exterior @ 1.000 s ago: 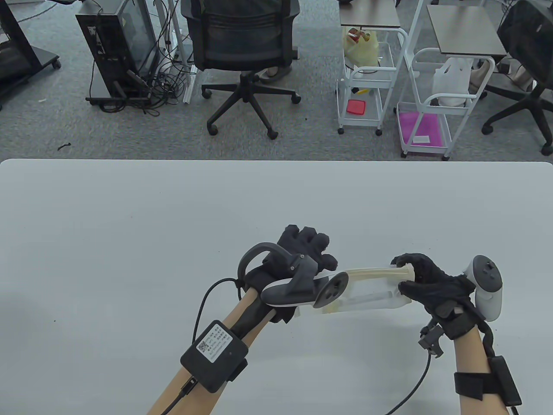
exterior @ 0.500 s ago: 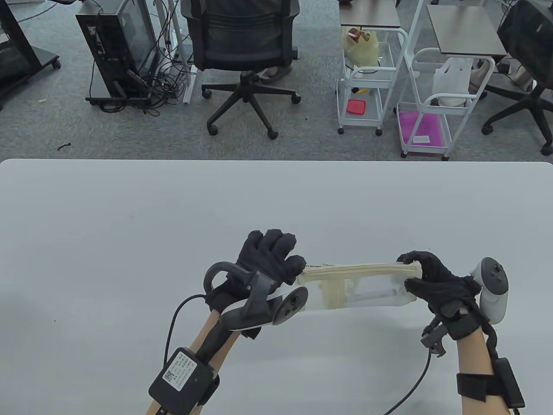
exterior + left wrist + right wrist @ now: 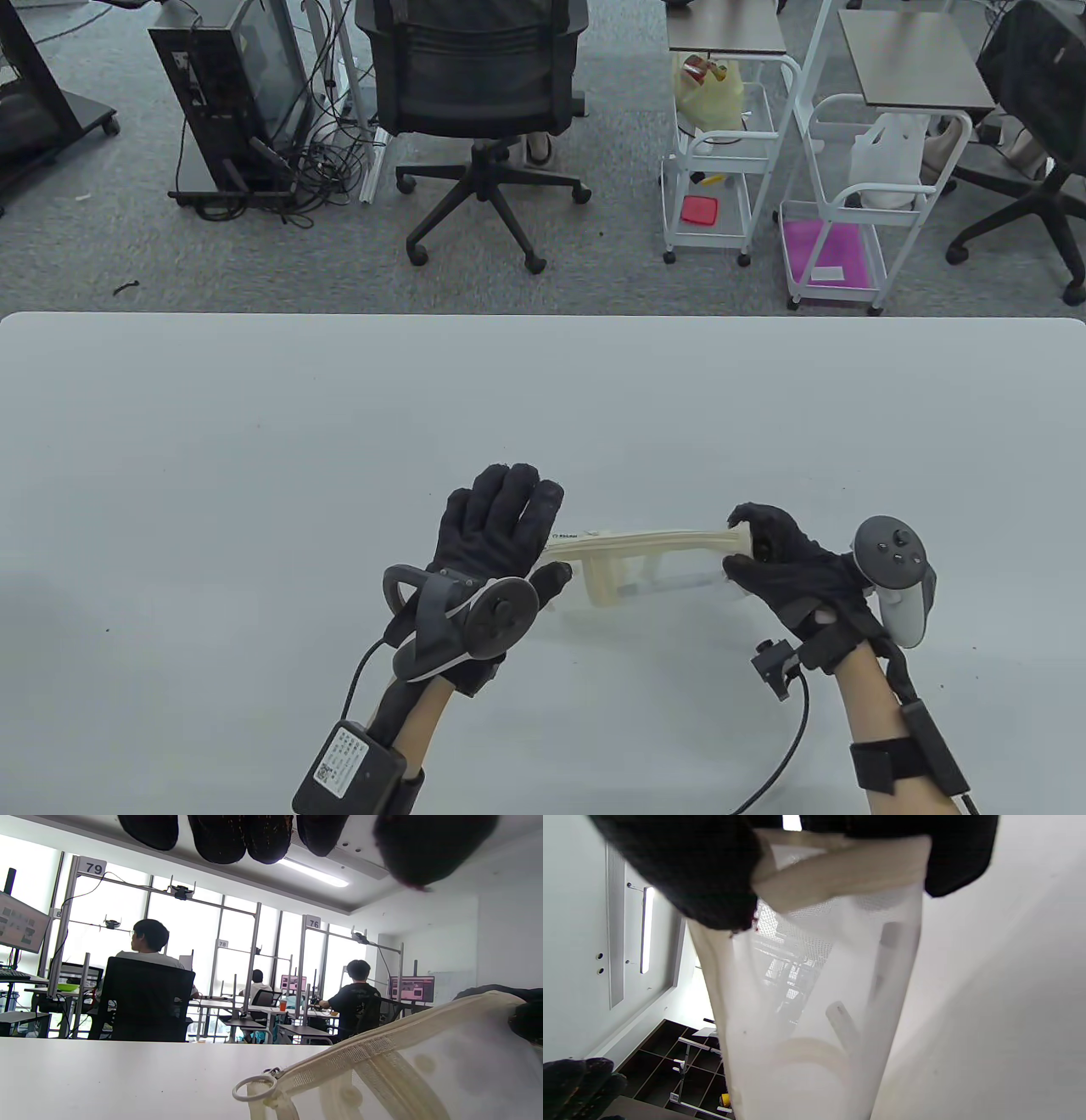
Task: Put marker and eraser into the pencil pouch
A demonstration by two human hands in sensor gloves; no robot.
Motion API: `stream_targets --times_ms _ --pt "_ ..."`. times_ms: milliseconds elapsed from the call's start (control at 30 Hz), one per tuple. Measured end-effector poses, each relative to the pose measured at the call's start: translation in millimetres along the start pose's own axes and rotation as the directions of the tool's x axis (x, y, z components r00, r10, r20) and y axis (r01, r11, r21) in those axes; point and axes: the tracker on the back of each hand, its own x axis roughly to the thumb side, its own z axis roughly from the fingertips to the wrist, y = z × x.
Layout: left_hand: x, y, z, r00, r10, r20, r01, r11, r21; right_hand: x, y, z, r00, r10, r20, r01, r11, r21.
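Note:
The translucent mesh pencil pouch (image 3: 653, 570) with cream trim sits low over the table between my hands. My right hand (image 3: 764, 556) grips its right end, and the right wrist view shows the cream edge (image 3: 840, 870) pinched between thumb and fingers. A marker (image 3: 670, 584) shows through the mesh, also in the right wrist view (image 3: 893, 959). My left hand (image 3: 501, 539) is open at the pouch's left end with fingers stretched out, thumb close to the pouch. The zipper's ring pull (image 3: 254, 1088) hangs free at that end below my fingertips (image 3: 220, 836). I cannot make out the eraser.
The white table (image 3: 254, 467) stretches to the left and far side. Beyond its far edge stand an office chair (image 3: 475, 93), a computer case (image 3: 225, 93) and white trolleys (image 3: 721, 170) on the floor.
My left hand slid left along the pouch's top edge, then let go and opened. The pouch and my right hand shifted left.

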Motion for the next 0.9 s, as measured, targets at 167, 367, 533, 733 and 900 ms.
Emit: stream_targets --times_ms 167,367,533,733,900 --pt "-7 -11 4 1.000 -0.013 -0.009 0.013 1.000 -0.001 -10 3 -2 0.989 0.057 -0.134 -0.060 0.998 -0.021" --pt "-6 -18 7 0.998 -0.063 0.003 0.063 0.998 0.004 -15 -3 -2 0.969 0.126 -0.212 -0.135 0.990 -0.030" --pt "-6 -20 8 0.998 -0.070 0.002 0.070 0.997 0.012 -13 -7 0 0.964 0.153 -0.218 -0.163 0.986 -0.028" --pt "-8 -20 9 0.998 -0.063 -0.004 0.063 0.998 0.016 13 -32 11 0.967 0.245 -0.070 -0.253 0.955 -0.155" --pt "-9 -18 9 1.000 -0.031 0.001 0.031 0.999 0.025 46 -47 29 0.897 0.433 0.092 -0.392 0.873 -0.289"
